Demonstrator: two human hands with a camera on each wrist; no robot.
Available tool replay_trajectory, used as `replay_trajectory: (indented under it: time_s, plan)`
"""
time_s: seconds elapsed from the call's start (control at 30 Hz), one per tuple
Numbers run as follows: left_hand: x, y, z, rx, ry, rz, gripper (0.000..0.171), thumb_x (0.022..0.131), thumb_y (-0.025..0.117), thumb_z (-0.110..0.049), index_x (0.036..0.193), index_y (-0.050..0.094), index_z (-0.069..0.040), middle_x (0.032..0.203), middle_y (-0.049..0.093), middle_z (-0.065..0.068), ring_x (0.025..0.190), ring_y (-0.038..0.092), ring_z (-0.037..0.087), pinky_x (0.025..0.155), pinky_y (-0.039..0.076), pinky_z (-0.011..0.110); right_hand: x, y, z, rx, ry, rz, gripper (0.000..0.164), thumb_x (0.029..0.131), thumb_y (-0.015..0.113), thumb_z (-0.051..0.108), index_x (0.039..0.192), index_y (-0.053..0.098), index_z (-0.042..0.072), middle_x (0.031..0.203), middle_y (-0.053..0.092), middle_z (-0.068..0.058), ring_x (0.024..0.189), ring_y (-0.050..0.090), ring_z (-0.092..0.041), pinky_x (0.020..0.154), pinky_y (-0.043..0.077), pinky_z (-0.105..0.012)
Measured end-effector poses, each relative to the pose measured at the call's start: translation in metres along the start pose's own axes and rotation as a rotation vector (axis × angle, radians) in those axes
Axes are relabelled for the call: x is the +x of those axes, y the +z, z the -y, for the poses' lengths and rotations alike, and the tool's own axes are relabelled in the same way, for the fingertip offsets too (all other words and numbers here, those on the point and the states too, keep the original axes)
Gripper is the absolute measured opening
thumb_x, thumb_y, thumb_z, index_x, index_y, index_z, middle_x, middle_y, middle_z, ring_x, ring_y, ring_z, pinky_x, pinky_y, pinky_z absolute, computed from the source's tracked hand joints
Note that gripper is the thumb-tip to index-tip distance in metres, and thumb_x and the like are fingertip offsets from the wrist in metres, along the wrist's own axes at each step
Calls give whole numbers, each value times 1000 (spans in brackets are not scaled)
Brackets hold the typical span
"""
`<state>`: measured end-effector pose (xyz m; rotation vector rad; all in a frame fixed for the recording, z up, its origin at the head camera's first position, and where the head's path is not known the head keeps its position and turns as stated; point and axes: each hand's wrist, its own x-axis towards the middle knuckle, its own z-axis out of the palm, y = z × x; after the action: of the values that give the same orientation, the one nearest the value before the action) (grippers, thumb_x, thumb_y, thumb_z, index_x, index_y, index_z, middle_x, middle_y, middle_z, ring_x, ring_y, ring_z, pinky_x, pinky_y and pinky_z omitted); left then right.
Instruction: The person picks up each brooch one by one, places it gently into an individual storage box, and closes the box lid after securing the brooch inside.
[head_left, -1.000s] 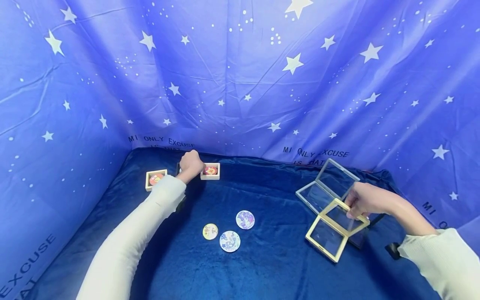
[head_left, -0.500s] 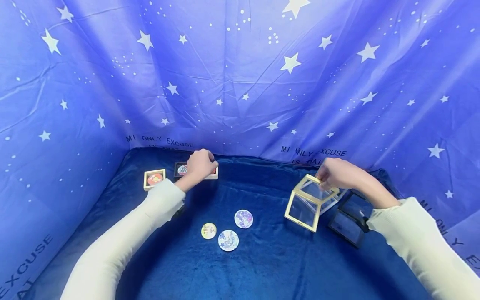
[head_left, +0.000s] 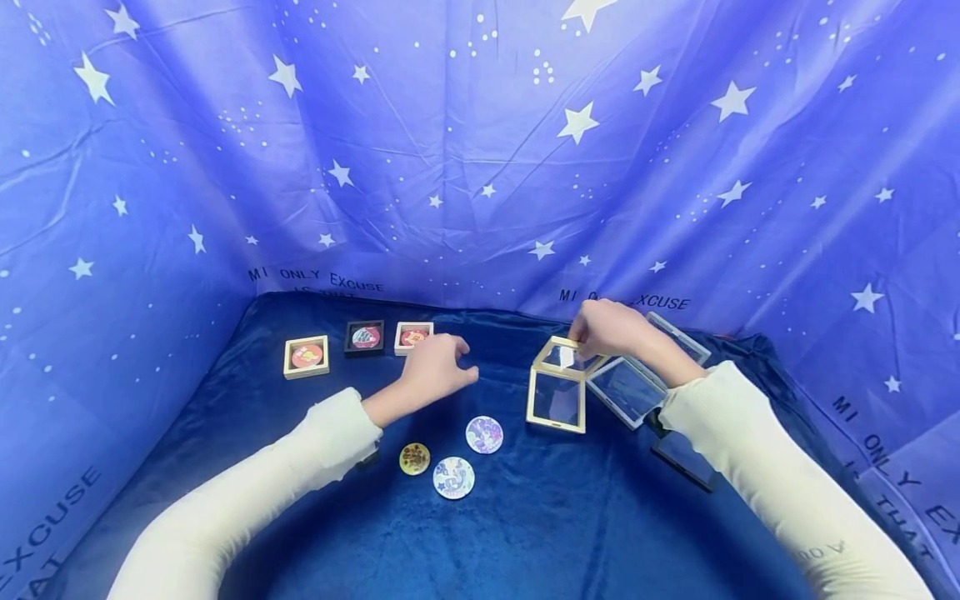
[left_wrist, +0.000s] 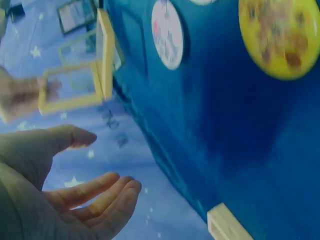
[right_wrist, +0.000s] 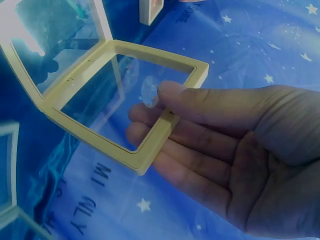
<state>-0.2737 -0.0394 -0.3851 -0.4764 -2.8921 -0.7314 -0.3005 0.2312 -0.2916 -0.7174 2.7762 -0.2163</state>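
My right hand (head_left: 615, 329) pinches the edge of a pale-gold hinged display frame (head_left: 557, 400). The frame is unfolded, and its clear film panels show in the right wrist view, with the thumb on one side of the rim and fingers on the other. My left hand (head_left: 437, 367) hovers with fingers and thumb apart, holding nothing, just in front of a small cream box frame (head_left: 405, 333) with a red round badge. In the left wrist view the palm of the left hand (left_wrist: 75, 185) faces the gold frame. A purple round badge (head_left: 484, 435) lies nearer to me.
A white-blue badge (head_left: 453, 477) and a yellow badge (head_left: 414, 459) lie beside the purple one. A black box frame (head_left: 365, 337) and another cream box frame (head_left: 306, 357) stand back left. A grey hinged frame (head_left: 630, 392) and a black one (head_left: 686, 462) lie right, partly under my sleeve.
My right hand has carried the gold frame leftward, away from the grey and black ones. The left hand has left the small box frames, moving right and nearer, its fingers spreading.
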Motion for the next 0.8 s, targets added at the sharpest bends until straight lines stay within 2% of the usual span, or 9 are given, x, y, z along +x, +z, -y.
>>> replay_trajectory:
  time_s: [0.03, 0.13, 0.23, 0.3, 0.47, 0.6, 0.8]
  plan:
    - [-3, 3, -2, -1, 12, 22, 37, 83, 80, -28, 111, 76, -4, 100, 78, 10, 90, 73, 23, 72, 58, 39, 3, 2, 2, 5, 1, 1, 26, 85, 71, 0, 65, 60, 11, 57, 35, 7, 55, 28, -9, 55, 27, -25]
    - [-11, 11, -8, 12, 46, 80, 42, 81, 83, -32, 112, 76, -5, 101, 77, 9, 89, 72, 23, 70, 58, 38, 12, 8, 5, 8, 3, 1, 28, 85, 71, -1, 64, 59, 13, 57, 36, 8, 55, 28, -9, 55, 27, -24]
    - [-18, 19, -11, 29, 70, 138, 47, 79, 86, -34, 115, 75, -6, 104, 76, 9, 91, 72, 25, 71, 59, 41, 19, 14, 8, 4, -9, 3, 37, 84, 69, -3, 59, 49, 16, 57, 30, 7, 55, 23, -10, 55, 23, -25]
    - [-22, 24, -12, 42, 76, 173, 50, 77, 87, -35, 116, 75, -7, 108, 76, 9, 96, 72, 27, 74, 59, 42, 23, 17, 10, 0, -21, 9, 46, 84, 69, -3, 57, 38, 18, 58, 23, 6, 56, 18, -11, 54, 20, -26]
    - [-29, 34, -10, 57, 71, 272, 56, 76, 89, -37, 121, 73, -8, 114, 74, 9, 105, 70, 28, 82, 59, 44, 32, 27, 15, -15, -21, 13, 51, 85, 73, 0, 55, 36, 20, 56, 22, 7, 54, 17, -10, 52, 21, -24]
    - [-32, 31, -2, 70, 96, 337, 59, 72, 91, -38, 121, 73, -9, 115, 75, 9, 108, 70, 28, 86, 58, 45, 36, 30, 18, -27, -14, 27, 52, 87, 76, 3, 56, 37, 19, 57, 21, 6, 55, 17, -10, 53, 22, -24]
    - [-39, 13, 14, 98, 119, 468, 62, 67, 96, -35, 119, 73, -11, 117, 75, 8, 110, 68, 28, 91, 56, 47, 39, 29, 23, -44, 17, 47, 49, 86, 77, 4, 56, 42, 18, 55, 24, 7, 54, 18, -10, 52, 23, -24]
